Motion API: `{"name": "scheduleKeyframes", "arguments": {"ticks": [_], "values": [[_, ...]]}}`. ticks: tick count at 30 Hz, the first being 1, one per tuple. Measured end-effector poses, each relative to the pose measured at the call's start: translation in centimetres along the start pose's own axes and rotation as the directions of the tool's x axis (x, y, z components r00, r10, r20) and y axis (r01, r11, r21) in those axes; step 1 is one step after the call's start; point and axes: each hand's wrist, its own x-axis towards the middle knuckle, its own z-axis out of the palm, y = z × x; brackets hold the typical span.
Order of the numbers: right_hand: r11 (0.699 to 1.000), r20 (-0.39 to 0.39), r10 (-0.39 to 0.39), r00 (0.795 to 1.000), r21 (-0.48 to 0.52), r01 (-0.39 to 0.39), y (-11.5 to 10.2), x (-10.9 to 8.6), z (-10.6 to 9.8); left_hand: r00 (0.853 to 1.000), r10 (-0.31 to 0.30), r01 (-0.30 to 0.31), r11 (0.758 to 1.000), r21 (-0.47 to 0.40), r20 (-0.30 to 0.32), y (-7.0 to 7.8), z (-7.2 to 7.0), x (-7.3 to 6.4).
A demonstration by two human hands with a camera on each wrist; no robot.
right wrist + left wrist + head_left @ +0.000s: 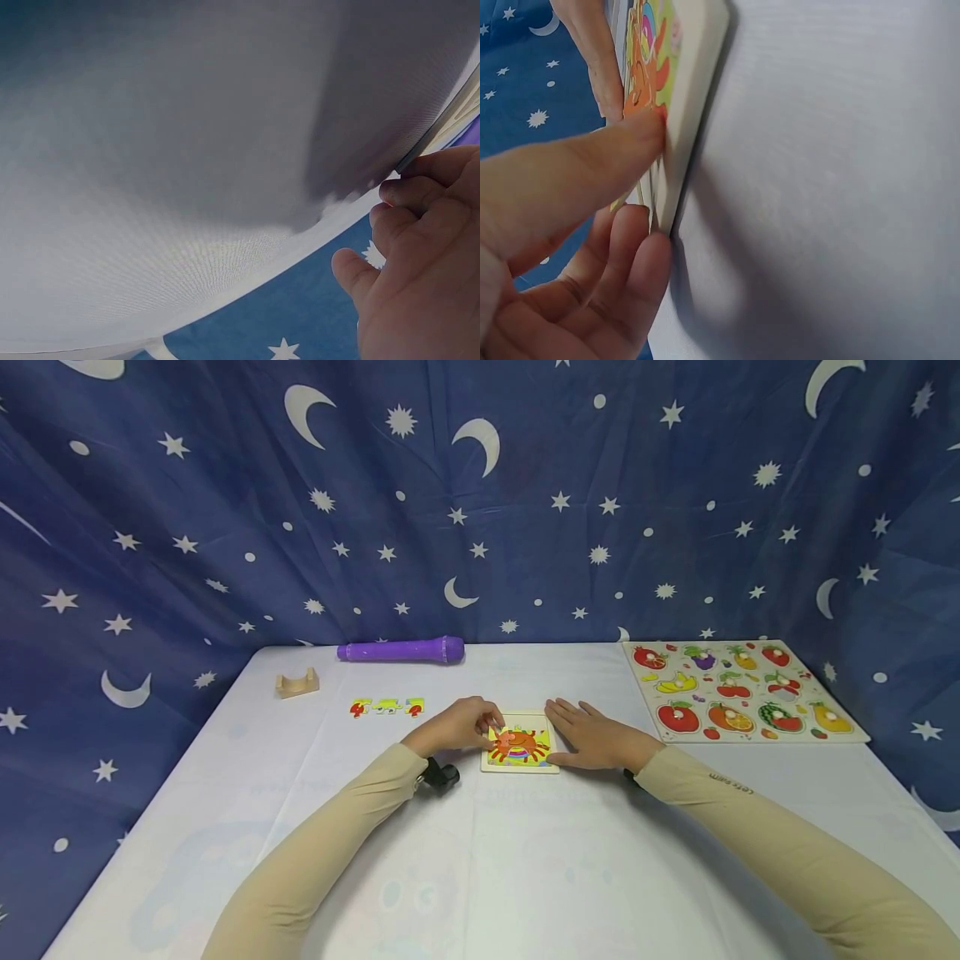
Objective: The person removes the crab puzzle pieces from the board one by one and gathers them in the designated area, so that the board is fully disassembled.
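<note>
Two hands flank the crab puzzle (519,746), which lies toward six o'clock in my head view. From here I see the left hand (465,725) narrowed, thumb and fingers curled at its pale rim (694,90) around nine o'clock; whether they also pinch a piece, I cannot tell. The right hand (600,739) lies straight-fingered at three o'clock, gripping nothing. I judge the board light and stiff, its face perhaps slick: best held by opposite edges.
</note>
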Motion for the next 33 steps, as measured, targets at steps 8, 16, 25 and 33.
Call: {"name": "scheduleKeyframes", "arguments": {"ticks": [8, 16, 25, 33], "values": [[1.000, 0.011, 0.004, 1.000, 0.004, -0.004, 0.05, -0.03, -0.07, 1.000, -0.001, 0.000, 1.000, -0.019, -0.011, -0.27, 0.06, -0.10], [1.000, 0.017, 0.013, 1.000, 0.005, -0.014, 0.05, 0.08, 0.06, 0.999, -0.008, 0.007, 1.000, -0.022, -0.033, -0.22, 0.11, -0.28], [1.000, -0.014, -0.026, 1.000, 0.008, 0.027, -0.07, -0.32, -0.20, 0.999, -0.022, 0.019, 0.997, -0.068, -0.041, -0.51, 0.15, -0.36], [0.994, -0.029, -0.111, 0.993, -0.008, 0.111, -0.40, -0.42, -0.33, 0.997, -0.058, 0.053, 0.992, -0.119, -0.041, -0.51, 0.13, -0.40]]}}
